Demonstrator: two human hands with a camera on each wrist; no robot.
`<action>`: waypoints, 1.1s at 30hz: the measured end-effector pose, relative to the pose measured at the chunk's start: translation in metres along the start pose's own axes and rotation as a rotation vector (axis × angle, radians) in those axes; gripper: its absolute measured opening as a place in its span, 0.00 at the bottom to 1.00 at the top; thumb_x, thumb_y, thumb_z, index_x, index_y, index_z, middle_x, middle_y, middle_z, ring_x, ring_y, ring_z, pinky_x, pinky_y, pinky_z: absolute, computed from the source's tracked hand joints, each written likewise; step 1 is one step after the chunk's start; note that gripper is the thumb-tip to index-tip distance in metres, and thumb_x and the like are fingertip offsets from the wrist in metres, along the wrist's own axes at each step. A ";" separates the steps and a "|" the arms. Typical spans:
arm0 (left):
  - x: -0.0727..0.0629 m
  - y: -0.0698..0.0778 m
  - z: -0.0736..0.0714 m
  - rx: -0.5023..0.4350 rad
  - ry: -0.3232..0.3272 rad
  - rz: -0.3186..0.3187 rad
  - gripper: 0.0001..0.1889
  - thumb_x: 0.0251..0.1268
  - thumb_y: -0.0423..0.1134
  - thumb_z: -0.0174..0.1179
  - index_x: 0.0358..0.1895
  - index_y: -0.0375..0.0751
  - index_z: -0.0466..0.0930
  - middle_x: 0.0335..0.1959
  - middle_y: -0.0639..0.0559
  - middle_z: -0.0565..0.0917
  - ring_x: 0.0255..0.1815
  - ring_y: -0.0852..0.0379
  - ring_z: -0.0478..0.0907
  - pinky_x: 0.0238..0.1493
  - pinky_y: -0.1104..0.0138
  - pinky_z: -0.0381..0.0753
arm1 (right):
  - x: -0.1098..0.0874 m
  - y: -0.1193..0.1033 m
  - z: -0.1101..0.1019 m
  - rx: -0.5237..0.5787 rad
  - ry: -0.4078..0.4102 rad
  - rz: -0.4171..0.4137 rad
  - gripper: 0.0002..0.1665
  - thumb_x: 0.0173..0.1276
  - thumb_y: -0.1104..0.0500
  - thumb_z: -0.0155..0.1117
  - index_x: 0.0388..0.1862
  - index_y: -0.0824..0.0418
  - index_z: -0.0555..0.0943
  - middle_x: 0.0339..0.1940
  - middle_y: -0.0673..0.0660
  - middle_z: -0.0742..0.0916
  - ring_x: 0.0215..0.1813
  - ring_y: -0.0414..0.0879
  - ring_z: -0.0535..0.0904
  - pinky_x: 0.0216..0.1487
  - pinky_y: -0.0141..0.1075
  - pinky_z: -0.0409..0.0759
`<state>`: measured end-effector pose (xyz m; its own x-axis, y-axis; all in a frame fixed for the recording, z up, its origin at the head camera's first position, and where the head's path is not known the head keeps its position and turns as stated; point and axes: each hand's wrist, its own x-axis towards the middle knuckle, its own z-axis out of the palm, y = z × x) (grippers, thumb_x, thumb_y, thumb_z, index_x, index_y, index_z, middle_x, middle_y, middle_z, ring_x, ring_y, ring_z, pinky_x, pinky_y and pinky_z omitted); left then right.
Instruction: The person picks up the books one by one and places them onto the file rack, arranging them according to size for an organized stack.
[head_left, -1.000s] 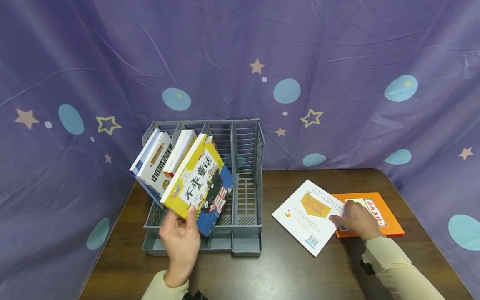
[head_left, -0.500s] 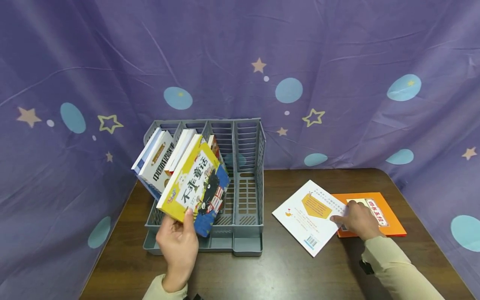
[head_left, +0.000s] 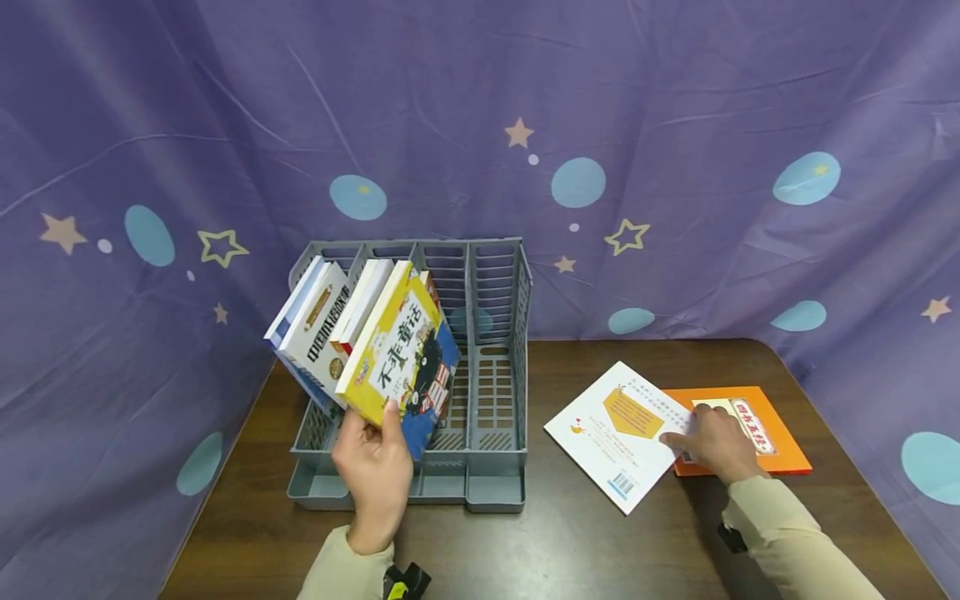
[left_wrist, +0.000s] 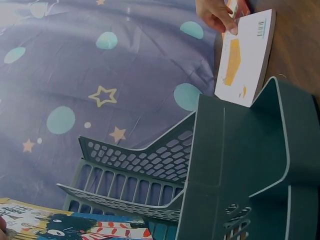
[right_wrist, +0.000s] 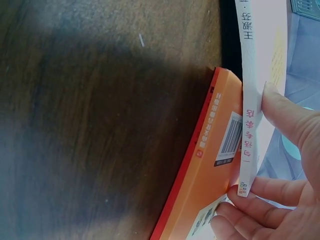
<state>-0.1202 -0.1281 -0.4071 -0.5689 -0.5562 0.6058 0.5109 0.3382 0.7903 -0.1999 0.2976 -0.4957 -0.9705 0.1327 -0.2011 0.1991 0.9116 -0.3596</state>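
Note:
My left hand (head_left: 372, 467) grips the lower corner of a yellow-and-blue picture book (head_left: 397, 358), thumb on its front cover. The book leans over the middle of a grey slotted book rack (head_left: 495, 458), with its cover also showing low in the left wrist view. On the right, my right hand (head_left: 717, 442) holds the corner of a white book (head_left: 600, 458) lying back cover up. In the right wrist view its thumb is on the cover and its fingers are at the spine end (right_wrist: 247, 150). The white book's corner overlaps an orange book (head_left: 783, 425).
Several books, including a white one with black lettering (head_left: 318, 333), stand tilted in the rack's left compartments. Dividers (head_left: 468, 333) separate its slots. The wooden table (head_left: 570, 550) runs back to a purple curtain (head_left: 450, 100) with stars and dots.
My left hand with the picture book first shifts slightly left, then right and a little upward over the rack. The right hand and the white book stay where they were.

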 end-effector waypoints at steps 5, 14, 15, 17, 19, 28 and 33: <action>0.006 -0.003 0.008 0.012 -0.014 -0.003 0.17 0.60 0.19 0.57 0.53 0.27 0.78 0.49 0.34 0.82 0.45 0.45 0.81 0.39 0.77 0.78 | 0.000 0.000 0.001 -0.002 -0.006 0.008 0.50 0.47 0.40 0.77 0.53 0.77 0.70 0.35 0.67 0.77 0.32 0.55 0.72 0.27 0.40 0.70; 0.012 -0.007 0.018 0.022 -0.010 -0.053 0.17 0.61 0.21 0.57 0.55 0.30 0.78 0.51 0.36 0.81 0.47 0.45 0.80 0.39 0.77 0.78 | 0.000 -0.002 0.000 -0.010 -0.009 0.022 0.50 0.47 0.41 0.77 0.54 0.77 0.70 0.33 0.66 0.77 0.31 0.55 0.73 0.26 0.39 0.70; 0.013 -0.008 0.020 0.021 -0.004 -0.063 0.17 0.61 0.21 0.57 0.54 0.29 0.78 0.50 0.36 0.82 0.47 0.46 0.80 0.39 0.77 0.77 | 0.000 -0.002 0.000 -0.010 -0.010 0.022 0.50 0.47 0.41 0.77 0.53 0.77 0.70 0.33 0.66 0.77 0.31 0.55 0.73 0.25 0.39 0.70; 0.013 -0.008 0.023 0.019 0.003 -0.080 0.17 0.60 0.20 0.57 0.53 0.27 0.78 0.49 0.35 0.82 0.47 0.46 0.80 0.39 0.78 0.77 | 0.000 -0.002 0.000 -0.014 -0.010 0.022 0.49 0.47 0.41 0.77 0.53 0.77 0.70 0.33 0.66 0.77 0.31 0.55 0.72 0.25 0.38 0.70; 0.014 -0.003 0.027 0.026 0.008 -0.083 0.16 0.60 0.18 0.56 0.51 0.24 0.78 0.47 0.33 0.82 0.45 0.43 0.80 0.39 0.78 0.77 | 0.000 -0.003 0.000 -0.016 -0.012 0.024 0.49 0.47 0.41 0.77 0.53 0.77 0.70 0.33 0.66 0.77 0.31 0.55 0.72 0.26 0.39 0.70; 0.004 0.007 0.036 0.040 0.017 -0.039 0.13 0.57 0.15 0.55 0.46 0.19 0.77 0.43 0.27 0.82 0.42 0.37 0.81 0.39 0.77 0.77 | -0.001 -0.003 -0.001 -0.016 -0.010 0.027 0.51 0.47 0.40 0.77 0.55 0.77 0.69 0.36 0.68 0.78 0.33 0.56 0.72 0.28 0.41 0.70; -0.004 -0.019 0.040 0.026 0.002 -0.039 0.14 0.59 0.19 0.57 0.49 0.26 0.79 0.46 0.32 0.83 0.44 0.42 0.82 0.39 0.70 0.81 | -0.001 -0.002 0.001 -0.019 -0.004 0.022 0.51 0.47 0.40 0.77 0.54 0.77 0.70 0.36 0.68 0.78 0.33 0.56 0.72 0.28 0.41 0.71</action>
<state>-0.1531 -0.1019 -0.4208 -0.5867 -0.5707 0.5746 0.4716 0.3360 0.8153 -0.1991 0.2950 -0.4953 -0.9654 0.1511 -0.2125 0.2177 0.9156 -0.3381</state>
